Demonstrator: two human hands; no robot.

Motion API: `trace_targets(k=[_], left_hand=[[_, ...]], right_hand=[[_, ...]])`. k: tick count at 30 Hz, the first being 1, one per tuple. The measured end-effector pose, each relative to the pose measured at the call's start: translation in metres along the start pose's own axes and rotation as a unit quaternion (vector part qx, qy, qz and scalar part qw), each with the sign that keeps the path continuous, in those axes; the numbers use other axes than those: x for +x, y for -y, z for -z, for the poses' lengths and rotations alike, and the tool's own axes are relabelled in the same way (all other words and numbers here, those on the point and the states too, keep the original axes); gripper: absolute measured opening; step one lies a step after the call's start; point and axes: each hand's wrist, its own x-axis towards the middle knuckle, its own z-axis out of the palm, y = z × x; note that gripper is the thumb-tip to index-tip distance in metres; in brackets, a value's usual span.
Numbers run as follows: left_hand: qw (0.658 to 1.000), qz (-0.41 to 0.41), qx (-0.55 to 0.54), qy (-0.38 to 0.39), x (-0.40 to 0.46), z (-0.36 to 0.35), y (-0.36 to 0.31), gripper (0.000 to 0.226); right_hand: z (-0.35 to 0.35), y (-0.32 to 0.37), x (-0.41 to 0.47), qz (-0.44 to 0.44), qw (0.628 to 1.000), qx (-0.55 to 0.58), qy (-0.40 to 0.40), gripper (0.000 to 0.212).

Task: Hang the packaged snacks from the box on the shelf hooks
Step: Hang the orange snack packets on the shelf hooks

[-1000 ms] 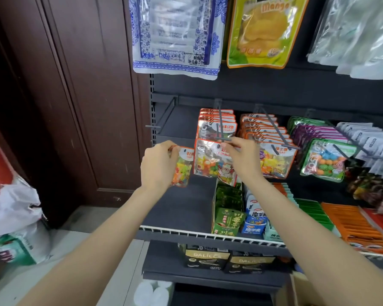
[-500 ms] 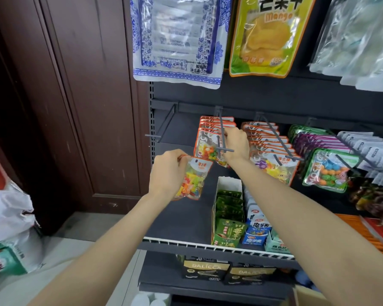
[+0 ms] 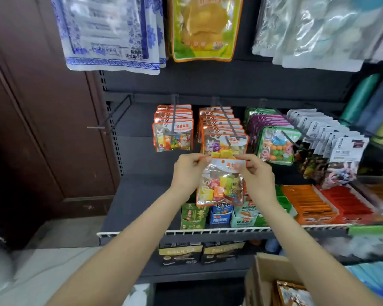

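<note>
Right hand (image 3: 255, 173) left hook, joined left hand (image 3: 187, 172) — both pinching candy packet (image 3: 221, 184) top corners.

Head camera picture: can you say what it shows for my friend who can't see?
Two hands, left hand and right hand, pinch the top corners of a candy packet in front of hooks full of similar packets. A cardboard box sits below.

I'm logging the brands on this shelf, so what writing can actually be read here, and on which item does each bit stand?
"彩豆软糖": front orange-edged candy pack on the left hook.
"SUGAR": header of the front pack on the next hook, faint.
Orange header print on the candy pack pinched by the left hand and right hand: too blurred.
Mango bag, white tags, shelf boxes: blurred, unreadable.
</note>
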Motion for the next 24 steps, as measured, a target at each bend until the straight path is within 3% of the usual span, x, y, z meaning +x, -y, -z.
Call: trace_targets(k=[5, 17, 24], left_hand=[[0.999, -0.011, -0.004, -0.029, 0.018, -0.025, -0.019, 0.019], [0.997, 0.017, -0.006, -0.080, 0.040, -0.029, -0.017, 0.019], [0.986, -0.060, 0.093, -0.121, 0.060, -0.032, -0.012, 0.012]], right_hand=[[0.020, 0.002, 0.031, 0.000, 0.999, 0.021, -0.041, 0.005], [0.010, 0.007, 0.055, 0.018, 0.999, -0.014, -0.022, 0.005], [-0.001, 0.007, 0.068, 0.051, 0.986, -0.144, -0.064, 0.013]])
